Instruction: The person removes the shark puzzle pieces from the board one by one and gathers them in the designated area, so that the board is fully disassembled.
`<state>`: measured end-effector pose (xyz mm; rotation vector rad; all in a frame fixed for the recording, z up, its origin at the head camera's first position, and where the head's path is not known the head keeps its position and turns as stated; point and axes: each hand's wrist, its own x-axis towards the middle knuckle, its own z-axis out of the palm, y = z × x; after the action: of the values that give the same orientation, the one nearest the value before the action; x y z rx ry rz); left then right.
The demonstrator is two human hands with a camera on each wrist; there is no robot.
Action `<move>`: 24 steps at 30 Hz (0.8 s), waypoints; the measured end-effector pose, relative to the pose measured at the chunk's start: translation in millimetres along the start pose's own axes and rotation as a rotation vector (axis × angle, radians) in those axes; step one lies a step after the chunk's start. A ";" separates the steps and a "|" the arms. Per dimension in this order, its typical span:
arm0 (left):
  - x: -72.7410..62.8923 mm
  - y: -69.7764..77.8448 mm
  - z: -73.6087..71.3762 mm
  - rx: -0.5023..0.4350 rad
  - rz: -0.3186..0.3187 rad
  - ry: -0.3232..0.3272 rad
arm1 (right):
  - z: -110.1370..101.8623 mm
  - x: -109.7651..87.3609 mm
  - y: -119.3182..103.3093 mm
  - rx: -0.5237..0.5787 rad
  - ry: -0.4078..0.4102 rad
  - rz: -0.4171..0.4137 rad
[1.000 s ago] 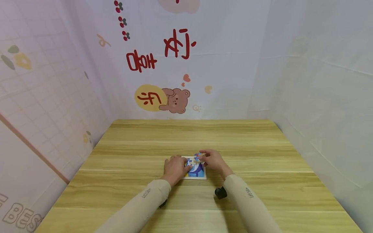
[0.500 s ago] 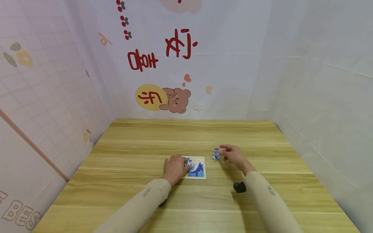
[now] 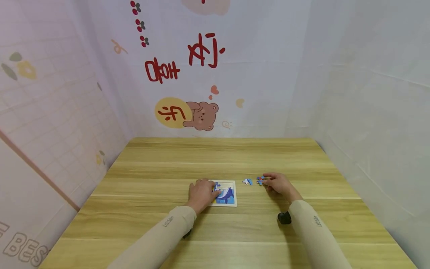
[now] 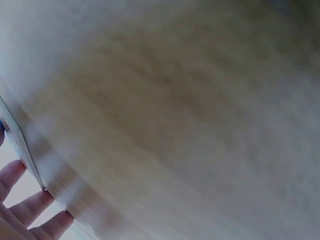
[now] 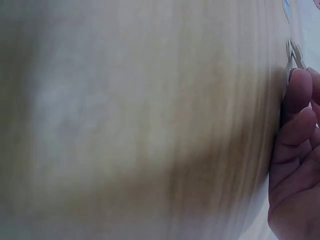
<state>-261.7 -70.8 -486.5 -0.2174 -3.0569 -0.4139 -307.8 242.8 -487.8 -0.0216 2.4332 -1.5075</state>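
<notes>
On the wooden table (image 3: 161, 220) lies a flat jigsaw puzzle board (image 3: 225, 204) with a pale frame and a blue whale picture. Bare pale patches show in the picture's upper part. My left hand (image 3: 200, 194) holds the board at its left side, thumb over the picture; the left wrist view has fingertips (image 4: 37, 202) along its edge. To the right, a loose white-and-blue puzzle piece (image 3: 247, 182) lies on the wood. Beyond it my right hand (image 3: 279, 184) pinches a blue-and-red puzzle piece (image 3: 260, 180) between thumb and fingers, low over the table.
A black wrist device (image 3: 284, 218) hangs under the right sleeve (image 3: 310, 228). White printed cloth (image 3: 265, 74) rises behind the table and along both sides. The wood runs on behind and around the board.
My right hand has moved right, from over the board past the loose white-and-blue piece, carrying the blue-and-red piece down toward the table. The left hand and the board have stayed put.
</notes>
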 end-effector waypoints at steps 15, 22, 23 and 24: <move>-0.7 -1.4 -2.0 -0.018 0.003 -0.002 | 5.4 -0.3 -5.6 -0.066 -0.009 -0.060; -0.9 -0.7 -1.5 -0.027 0.003 -0.003 | 6.5 -1.3 -4.6 -0.074 0.000 -0.061; -1.2 -0.5 -1.6 -0.029 0.004 -0.004 | 6.6 -1.2 -4.1 -0.075 0.004 -0.058; -1.5 -0.4 -1.6 -0.030 0.005 -0.006 | 6.2 -1.2 -3.4 -0.081 0.003 -0.062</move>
<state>-260.3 -71.8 -485.1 -0.2284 -3.0565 -0.4597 -305.6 236.0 -487.1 -0.1123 2.5167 -1.4341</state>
